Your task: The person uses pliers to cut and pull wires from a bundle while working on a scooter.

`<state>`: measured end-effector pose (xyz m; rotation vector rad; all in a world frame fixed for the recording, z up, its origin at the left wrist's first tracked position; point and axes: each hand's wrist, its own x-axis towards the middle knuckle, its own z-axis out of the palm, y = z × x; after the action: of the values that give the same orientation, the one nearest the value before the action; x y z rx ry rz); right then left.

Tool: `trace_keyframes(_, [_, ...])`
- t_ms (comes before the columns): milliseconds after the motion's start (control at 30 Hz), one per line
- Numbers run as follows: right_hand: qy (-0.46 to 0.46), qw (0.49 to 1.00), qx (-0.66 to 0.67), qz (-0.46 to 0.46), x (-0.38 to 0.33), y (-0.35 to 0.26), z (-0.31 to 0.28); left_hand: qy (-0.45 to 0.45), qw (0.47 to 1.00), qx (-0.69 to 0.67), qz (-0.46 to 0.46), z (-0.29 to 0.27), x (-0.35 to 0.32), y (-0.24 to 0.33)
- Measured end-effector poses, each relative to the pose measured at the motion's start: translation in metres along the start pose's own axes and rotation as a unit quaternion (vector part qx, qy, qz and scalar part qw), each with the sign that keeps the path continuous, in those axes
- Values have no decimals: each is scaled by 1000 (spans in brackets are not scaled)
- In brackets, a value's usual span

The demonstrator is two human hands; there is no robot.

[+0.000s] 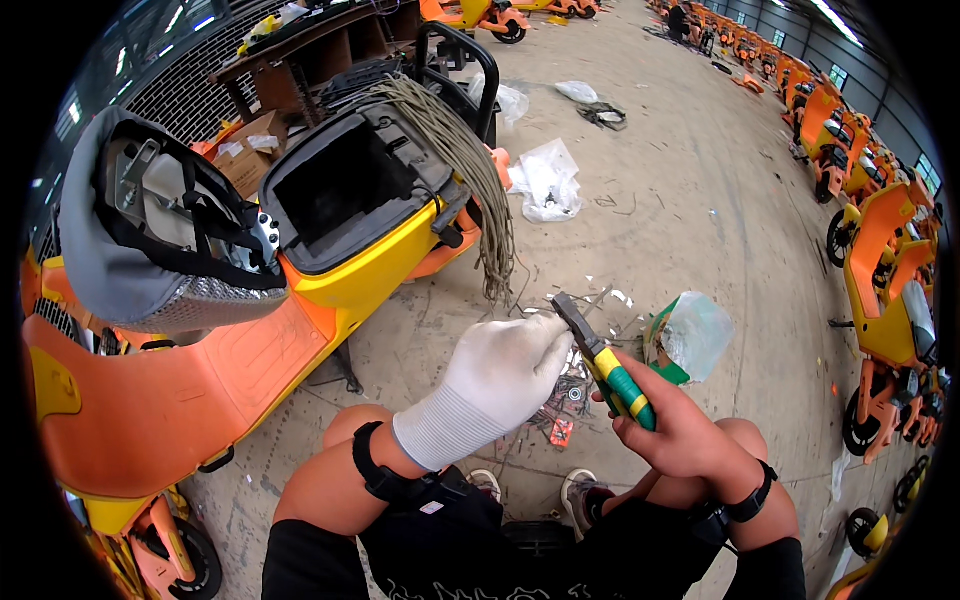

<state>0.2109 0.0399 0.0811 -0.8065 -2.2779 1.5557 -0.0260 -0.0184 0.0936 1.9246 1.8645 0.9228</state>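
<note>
My right hand (680,428), bare, is wrapped round the green and yellow handles of a pair of pliers (612,372). Their dark metal jaws point up and left, against the fingertips of my left hand (505,358). That hand wears a white knitted glove, its thumb and fingers pressed together at the jaws. Whatever it pinches is too small or hidden to make out. Below the two hands, small metal scraps and thin wire bits (572,392) lie on the concrete floor, with a small red piece (562,432) beside them.
An orange and yellow scooter (265,345) stands close on my left, its grey seat (120,240) tipped up from an open black compartment (345,185). A cable bundle (490,215) hangs over its rear. A clear plastic bag (698,335) lies right of the pliers. More scooters (880,290) line the right.
</note>
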Motion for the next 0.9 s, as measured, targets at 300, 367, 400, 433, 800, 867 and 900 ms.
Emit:
trace_keyframes(300, [-36,997,64,15,-1,-4,-1,75,980,135,128,7,-4,-4])
trace_keyframes(367, [-23,998,41,29,-2,-3,-1,75,978,143,130,8,-4,-4])
trace_keyframes(400, [-15,999,29,37,-2,-2,-1,76,982,120,120,10,-3,-6])
trace_keyframes(433, [-6,999,30,41,-2,-2,-1,77,986,98,110,11,-1,-8])
trace_keyframes(800, [54,989,-122,-68,-3,-1,-1,-198,768,-563,-231,-13,9,-6])
trace_keyframes(867, [55,988,-127,-75,-2,-1,-2,-194,749,-589,-233,-13,7,-6])
trace_keyframes(900, [55,987,-129,-78,-2,-1,-2,-192,739,-602,-235,-13,6,-6])
